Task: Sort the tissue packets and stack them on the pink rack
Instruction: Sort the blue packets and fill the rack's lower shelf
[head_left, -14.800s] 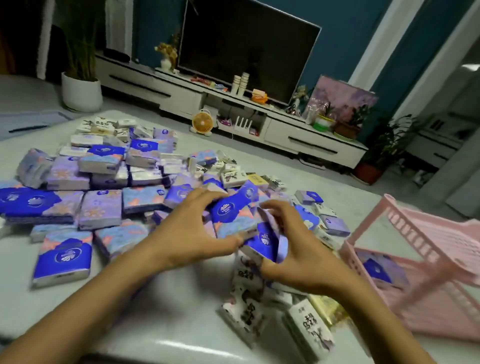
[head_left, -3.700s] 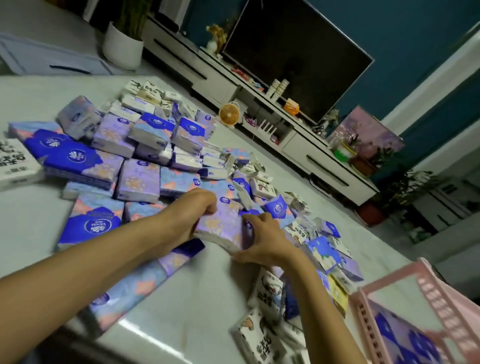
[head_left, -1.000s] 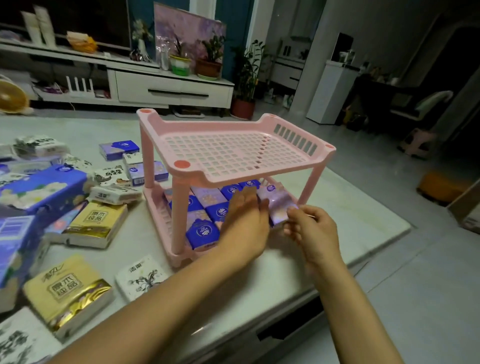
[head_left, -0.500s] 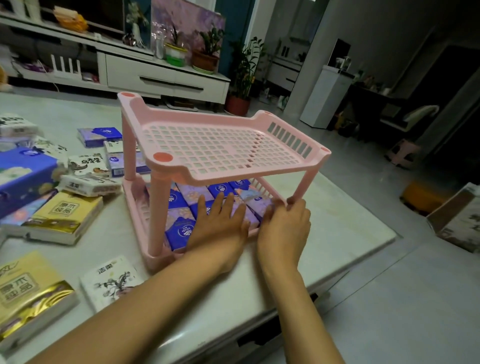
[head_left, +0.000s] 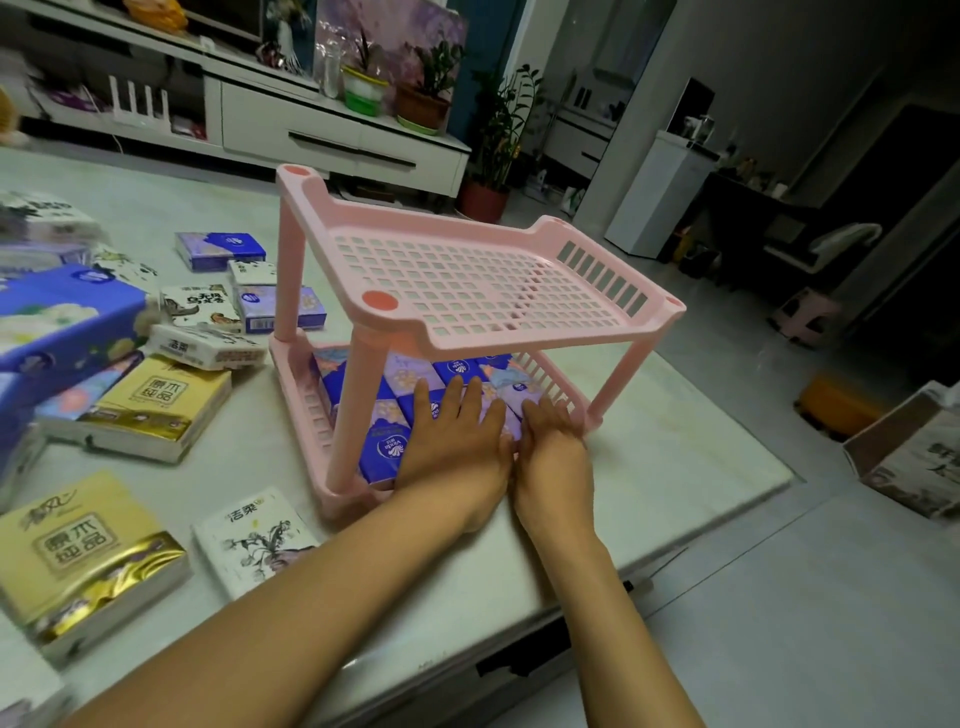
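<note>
A white floral tissue packet (head_left: 254, 540) is seen by the near edge of the pale surface (head_left: 675, 441). Beyond it, the left hand (head_left: 457, 457) and right hand (head_left: 553, 460) are laid side by side, each grip open and flat, nothing grasped, on blue-and-purple tissue packets (head_left: 387, 447) packed in the lower tier of the pink plastic rack (head_left: 358, 405) near the right edge.

Potted plant (head_left: 422, 106), white cabinet (head_left: 332, 136), possibly stool (head_left: 807, 317)

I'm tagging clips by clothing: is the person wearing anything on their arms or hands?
Nothing visible. The left hand and right hand have no gloves or rings, and both forearms are bare, with no sleeves, watch or bracelet in frame.
</note>
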